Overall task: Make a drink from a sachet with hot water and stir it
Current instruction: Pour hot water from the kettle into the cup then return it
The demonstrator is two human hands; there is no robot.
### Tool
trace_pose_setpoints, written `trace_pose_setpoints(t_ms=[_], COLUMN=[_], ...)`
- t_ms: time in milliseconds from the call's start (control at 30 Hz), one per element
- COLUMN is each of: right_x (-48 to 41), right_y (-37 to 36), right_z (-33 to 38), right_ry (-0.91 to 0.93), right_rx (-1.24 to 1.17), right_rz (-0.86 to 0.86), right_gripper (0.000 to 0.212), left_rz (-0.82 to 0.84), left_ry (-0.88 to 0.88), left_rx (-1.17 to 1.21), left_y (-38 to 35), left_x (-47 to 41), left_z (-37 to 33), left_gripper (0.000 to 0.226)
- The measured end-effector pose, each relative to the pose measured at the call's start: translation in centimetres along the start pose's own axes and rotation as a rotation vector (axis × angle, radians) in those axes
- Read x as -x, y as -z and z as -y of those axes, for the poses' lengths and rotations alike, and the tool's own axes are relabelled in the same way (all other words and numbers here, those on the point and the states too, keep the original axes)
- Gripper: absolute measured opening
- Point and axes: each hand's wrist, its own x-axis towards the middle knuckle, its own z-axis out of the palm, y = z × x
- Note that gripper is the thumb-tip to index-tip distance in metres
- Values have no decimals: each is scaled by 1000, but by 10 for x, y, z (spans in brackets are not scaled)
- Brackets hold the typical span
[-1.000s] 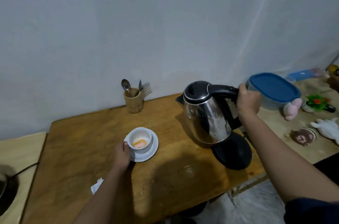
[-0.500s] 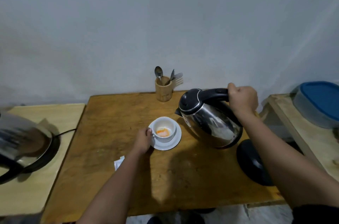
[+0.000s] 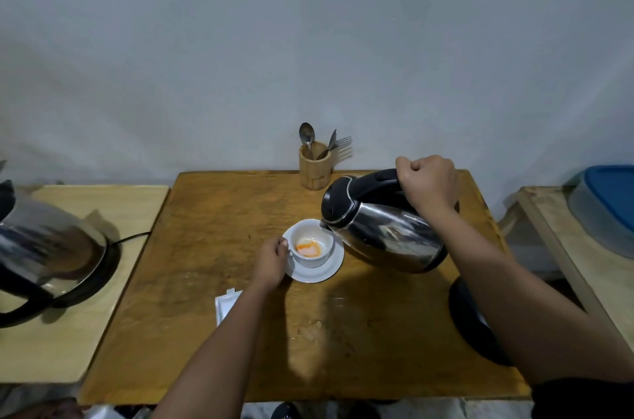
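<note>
A white cup (image 3: 311, 258) with orange powder in its bottom stands on a white saucer (image 3: 329, 270) in the middle of the wooden table (image 3: 206, 281). My left hand (image 3: 271, 262) grips the cup's handle. My right hand (image 3: 429, 183) is closed around the black handle of a steel kettle (image 3: 384, 233). The kettle is tilted to the left, with its spout at the cup's right rim. A torn white sachet (image 3: 224, 303) lies on the table beside my left forearm.
The kettle's black base (image 3: 470, 322) sits at the table's right front. A wooden holder (image 3: 314, 168) with a spoon and forks stands at the back edge. A second kettle (image 3: 44, 247) rests on the left side table. A blue-lidded container (image 3: 607, 209) is at far right.
The kettle has been lifted off its base, carried left and tilted until its spout reached the cup. My left hand stayed on the cup. The view turned left.
</note>
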Motion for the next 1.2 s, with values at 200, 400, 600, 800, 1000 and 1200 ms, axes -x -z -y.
trace_pose_setpoints(t_ms=[200,400,600,800,1000,1200], right_x=[-1,-2,2,4,9,15], right_y=[-7,-9,-8,-4,-5,-5], right_z=[3,6,7,5,6,6], right_ry=[57,93,103,91,84,87], right_rx=[44,106,141,140,151,164], right_rz=[13,8,3,-9,-15,-9], right_gripper=[47,48,48,45,47,48], left_rz=[17,28,29,40,45,48], left_ry=[17,-2,-7,10,44,24], left_rx=[5,17,4,4,-14,-21], left_y=[1,0,1,0,0,2], left_x=[-1,0,-1,-1,-5,-5], left_z=[1,0,2,0,0,1], left_gripper=[28,22,24,28,30,29])
